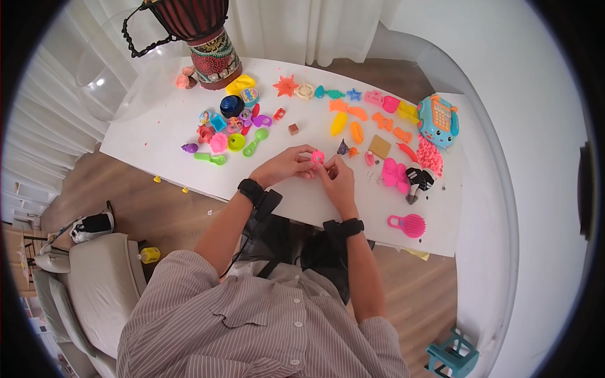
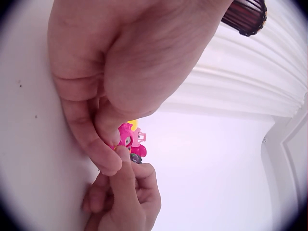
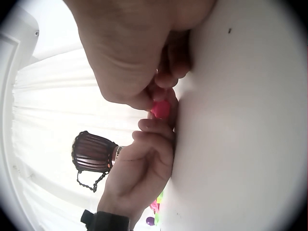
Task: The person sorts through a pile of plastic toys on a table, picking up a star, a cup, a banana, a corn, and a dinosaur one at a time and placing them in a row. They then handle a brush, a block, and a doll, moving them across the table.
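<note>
A small pink toy figure [image 1: 318,155] with an eye-like detail is held just above the near edge of the white table. My left hand [image 1: 287,165] pinches it between thumb and fingers from the left. From the other side, my right hand [image 1: 338,183] has its thumb and curled fingers at the same toy. In the left wrist view the pink toy [image 2: 126,137] shows partly between the fingertips; in the right wrist view a rounded pink end [image 3: 161,109] pokes out. Just beyond the hands lie a dark small figure [image 1: 343,148] and an orange piece [image 1: 354,152].
A brown cube [image 1: 293,129] and a tan square [image 1: 379,147] lie beyond the hands. Colourful moulds and a green scoop [image 1: 256,142] are at left. At right are pink beads [image 1: 430,157], a toy phone [image 1: 438,120] and a pink brush [image 1: 408,225]. A drum [image 1: 214,57] stands behind.
</note>
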The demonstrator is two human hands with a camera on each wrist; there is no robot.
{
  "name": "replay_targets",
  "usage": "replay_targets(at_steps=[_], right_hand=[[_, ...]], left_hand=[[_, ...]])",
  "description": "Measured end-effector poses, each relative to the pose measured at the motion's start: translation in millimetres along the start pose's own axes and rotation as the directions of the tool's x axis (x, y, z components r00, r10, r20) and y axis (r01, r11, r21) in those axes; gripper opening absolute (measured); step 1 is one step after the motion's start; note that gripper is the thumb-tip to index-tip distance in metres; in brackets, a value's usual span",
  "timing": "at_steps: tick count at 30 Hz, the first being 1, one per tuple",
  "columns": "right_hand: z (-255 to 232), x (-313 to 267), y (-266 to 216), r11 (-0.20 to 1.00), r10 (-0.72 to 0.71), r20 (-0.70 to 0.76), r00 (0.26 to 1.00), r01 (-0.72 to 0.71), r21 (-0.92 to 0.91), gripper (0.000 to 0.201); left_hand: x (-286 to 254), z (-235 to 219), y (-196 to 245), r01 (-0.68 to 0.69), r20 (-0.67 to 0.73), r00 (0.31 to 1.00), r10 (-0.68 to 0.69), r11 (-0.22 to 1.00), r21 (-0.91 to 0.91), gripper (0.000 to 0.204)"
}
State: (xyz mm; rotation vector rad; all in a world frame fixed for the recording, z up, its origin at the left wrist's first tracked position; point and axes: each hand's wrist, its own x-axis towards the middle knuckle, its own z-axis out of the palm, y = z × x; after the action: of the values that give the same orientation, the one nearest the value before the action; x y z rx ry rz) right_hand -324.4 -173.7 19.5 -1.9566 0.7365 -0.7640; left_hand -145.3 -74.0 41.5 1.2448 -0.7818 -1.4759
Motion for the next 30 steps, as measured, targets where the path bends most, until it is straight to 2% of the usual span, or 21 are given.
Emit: replay_targets(at_steps=[4,6,9,12,13,15,18,22,24,30], right_hand=[[-1,0,3,0.999,-0.001,-0.002,1.0,0.001,0.045,0.025],[-2,1,6,0.992,0.03,0.044,0.999,-0.035,0.125,0.025],[2,1,4,0.999,-0.01,-0.008,1.0,0.011,0.049,0.025],[0,1,0,1.0,-0.024,0.001,1.0,0.024,0.012,0.026],[-1,1,0,1.0,-0.026,0.0,1.0,0.026,0.014,0.026],[-3,0,4,0.989,0.022,0.056,0.998,-0.03,0.142,0.026],[1,2,6,0.997,-0.021,0.001,1.0,0.021,0.076,0.027],[2,1,10,0.998,-0.012,-0.012,1.0,0.013,0.056,0.028],[-1,1,12,0.986,0.028,0.035,0.999,-0.034,0.166,0.028],[3,0,6,1.0,-0.002,-0.021,1.0,0.003,0.03,0.027]], left_hand=[[1,-1,-1,0.007,0.012,1.0,-0.007,1.0,0.0,0.03],[0,0,1,0.008,0.003,1.0,-0.008,1.0,0.006,0.03],[0,2,1,0.008,-0.005,1.0,-0.008,1.0,0.002,0.03],[0,2,0,0.009,-0.006,1.0,-0.009,1.0,-0.005,0.03],[0,1,0,0.011,-0.009,1.0,-0.011,1.0,-0.005,0.029],[-3,3,4,0.012,-0.016,1.0,-0.012,1.0,0.023,0.029],[-1,3,1,0.007,-0.01,1.0,-0.007,1.0,0.022,0.029],[-1,1,1,0.005,-0.008,1.0,-0.005,1.0,0.001,0.029],[0,0,0,0.005,-0.007,1.0,-0.005,1.0,0.017,0.031],[0,0,-2,-0.004,-0.001,1.0,0.004,1.0,-0.016,0.032]])
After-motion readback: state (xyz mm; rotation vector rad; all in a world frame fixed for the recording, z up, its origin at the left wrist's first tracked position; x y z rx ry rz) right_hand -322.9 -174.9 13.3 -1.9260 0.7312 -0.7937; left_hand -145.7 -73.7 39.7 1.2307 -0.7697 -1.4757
